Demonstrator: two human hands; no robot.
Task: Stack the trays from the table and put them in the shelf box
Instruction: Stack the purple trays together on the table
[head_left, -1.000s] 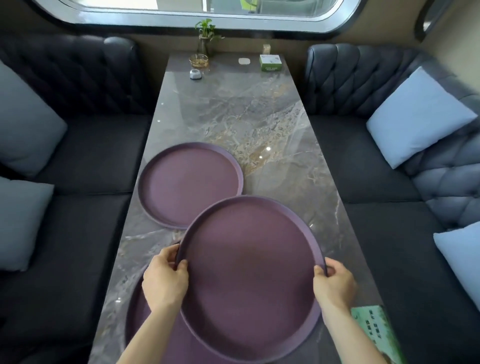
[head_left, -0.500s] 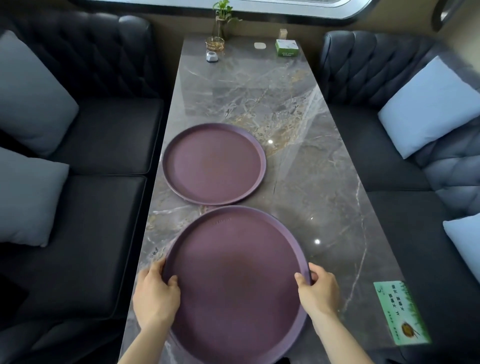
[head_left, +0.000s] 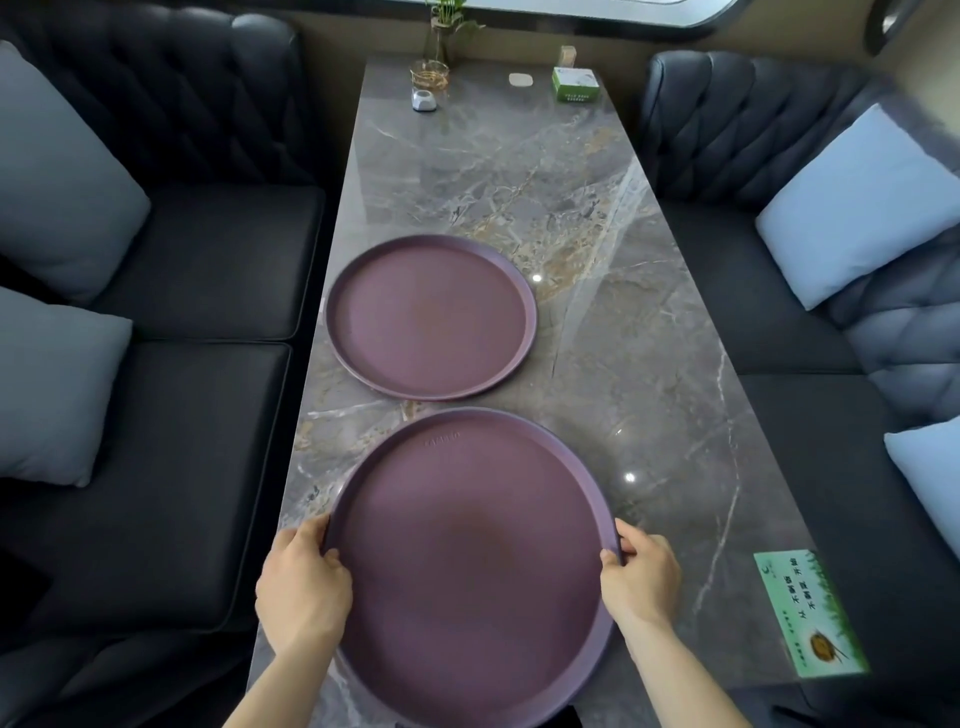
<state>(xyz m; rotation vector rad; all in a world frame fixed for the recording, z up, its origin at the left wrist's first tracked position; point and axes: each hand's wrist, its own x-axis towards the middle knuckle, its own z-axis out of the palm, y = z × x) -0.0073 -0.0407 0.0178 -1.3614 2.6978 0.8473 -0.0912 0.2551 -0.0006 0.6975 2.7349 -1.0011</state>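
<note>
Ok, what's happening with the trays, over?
Left hand and right hand grip near round purple tray. Far purple tray lies apart. Nothing between.

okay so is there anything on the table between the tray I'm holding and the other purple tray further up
Nothing visible. Only bare marble table separates the held tray, gripped by left hand and right hand, from the far tray. The small items sit beyond it.

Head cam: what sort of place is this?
Probably a restaurant or café booth. A long marble-look table runs between dark tufted bench sofas with pale cushions, and a green printed sign sits on the tabletop. Small condiment-like items by the window also fit.
</note>
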